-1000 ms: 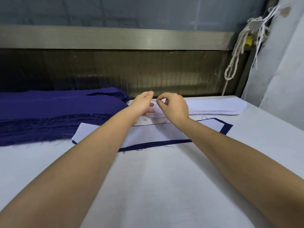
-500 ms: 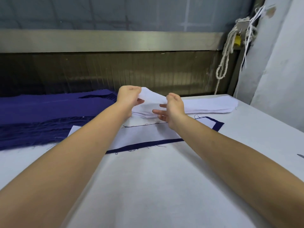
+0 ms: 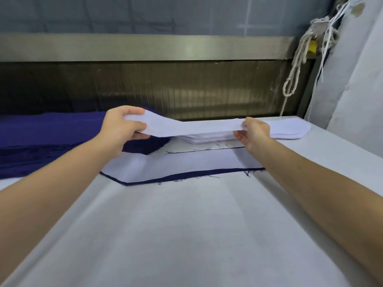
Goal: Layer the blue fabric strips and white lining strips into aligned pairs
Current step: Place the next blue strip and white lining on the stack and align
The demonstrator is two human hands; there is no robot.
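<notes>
Nearest to us, the pale cloth-covered surface (image 3: 186, 235) is stretching away, and two bare forearms are reaching out over it from either side. Just past them a laid pair (image 3: 186, 162) is lying flat: a white piece on a blue one, with the dark blue edge showing along the near side and loose threads trailing from it. The forearms are crossing over both ends of this pair and hiding them. Above and just behind it, the left hand (image 3: 120, 129) and the right hand (image 3: 255, 133) are holding one white lining strip (image 3: 186, 128) in the air between them. The left fingers (image 3: 132, 111) are curling over its left end with others beneath, and the right fingers (image 3: 240, 136) are pinching it from below against the thumb on top, so the strip is sagging slightly in the middle. It is hanging over the stack of white lining strips (image 3: 290, 131), covering that stack's left part, while the stack of blue fabric strips (image 3: 51, 137) is lying to the left, partly behind the left hand. Farther back a metal rail (image 3: 145, 47) is running across a dark ribbed wall, and a knotted rope (image 3: 294, 75) is hanging at the right beside a white cloth (image 3: 356, 79).
</notes>
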